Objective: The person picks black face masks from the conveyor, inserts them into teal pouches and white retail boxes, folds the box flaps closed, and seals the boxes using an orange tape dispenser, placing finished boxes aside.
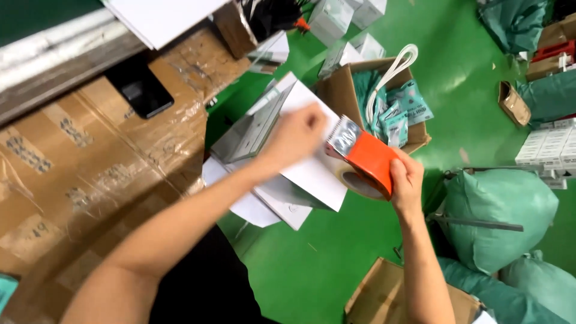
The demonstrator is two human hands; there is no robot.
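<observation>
My right hand [407,183] grips an orange tape dispenser [367,157] with a toothed metal blade and a roll of clear tape, held above the green floor. My left hand [296,135] is blurred from motion and rests on a white box [312,171] just left of the dispenser; its fingers look curled, and whether it pinches the tape end cannot be told. A grey-white flat box [252,129] lies under the left wrist, on top of more white boxes.
A tape-covered cardboard surface [90,174] with a black phone [139,90] fills the left. An open carton [366,96] holds teal packets and white cord. Green sacks [498,216], small white boxes [549,147] and another carton [384,297] lie on the green floor [312,264].
</observation>
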